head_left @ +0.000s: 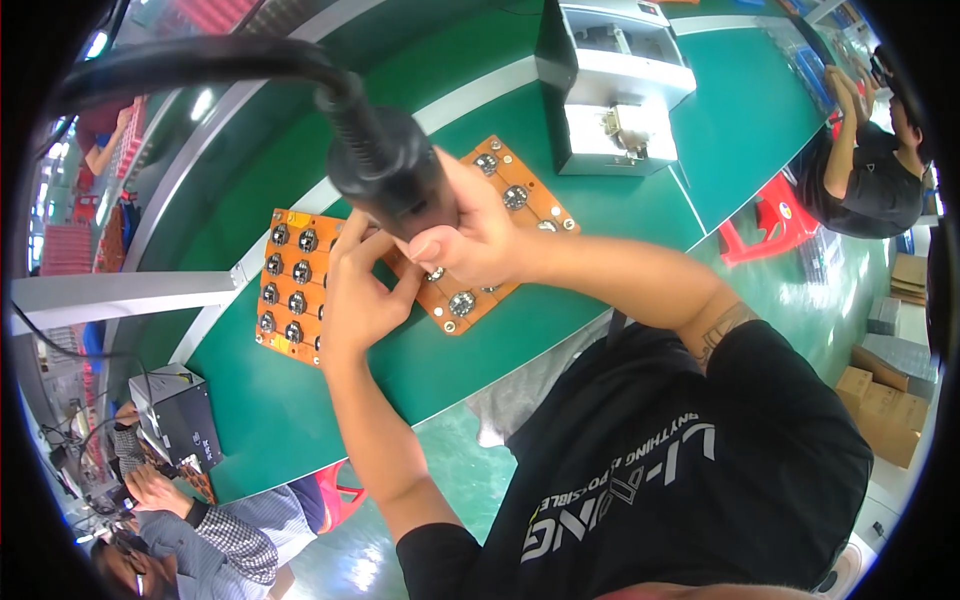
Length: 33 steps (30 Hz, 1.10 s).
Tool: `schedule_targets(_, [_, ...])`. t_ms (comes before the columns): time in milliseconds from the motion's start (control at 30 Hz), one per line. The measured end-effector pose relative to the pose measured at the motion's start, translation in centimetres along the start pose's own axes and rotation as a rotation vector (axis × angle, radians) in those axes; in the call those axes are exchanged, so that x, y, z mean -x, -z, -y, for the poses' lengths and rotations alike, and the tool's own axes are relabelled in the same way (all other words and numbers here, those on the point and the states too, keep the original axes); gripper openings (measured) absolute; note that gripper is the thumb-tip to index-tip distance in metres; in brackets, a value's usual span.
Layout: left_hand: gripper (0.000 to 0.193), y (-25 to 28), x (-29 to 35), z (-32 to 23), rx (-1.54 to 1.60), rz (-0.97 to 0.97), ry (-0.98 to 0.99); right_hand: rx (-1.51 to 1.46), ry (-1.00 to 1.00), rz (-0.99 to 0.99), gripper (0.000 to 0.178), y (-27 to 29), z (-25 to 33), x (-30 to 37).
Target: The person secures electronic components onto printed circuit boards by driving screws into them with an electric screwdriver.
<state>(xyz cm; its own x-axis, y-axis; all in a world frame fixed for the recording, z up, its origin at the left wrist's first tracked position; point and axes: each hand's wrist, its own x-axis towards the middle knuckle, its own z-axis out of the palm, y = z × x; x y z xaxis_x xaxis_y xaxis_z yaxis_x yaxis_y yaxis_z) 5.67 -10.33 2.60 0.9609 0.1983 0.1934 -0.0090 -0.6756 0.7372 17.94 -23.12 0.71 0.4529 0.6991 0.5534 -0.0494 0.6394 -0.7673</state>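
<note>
My right hand is wrapped round a black, thick-bodied powered hand tool, probably an electric screwdriver. A cable leaves its top toward the upper left. Below and left of it, my left hand is bent over the inner edges of two orange boards, thumb and forefinger curled toward each other. The tool covers their tips, so anything pinched there is hidden. The left orange board carries rows of small round black-and-silver parts. The right orange board lies partly under my right hand, with similar round parts showing.
Both boards rest on a green table. A grey-and-white machine with an open front stands beyond them on the right. A dark box stands at the left end. Co-workers sit at lower left and upper right, near a red stool.
</note>
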Motion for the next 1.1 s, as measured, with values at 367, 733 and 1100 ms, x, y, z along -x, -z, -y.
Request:
schedule_targets(367, [0.056,-0.3,0.1,-0.1,-0.053,0.095,0.055,0.415,0.206,-0.536,0.064,7.6,11.2,-0.2])
schedule_targets(733, [0.062,-0.2,0.0,0.7,0.029,0.126,0.082,-0.026,0.835,-0.041,0.064,14.9,9.9,-1.4])
schedule_targets(1100, [0.072,0.1,0.3,1.2,0.077,0.145,0.096,0.362,0.066,-0.453,0.076,6.4,10.0,-0.9])
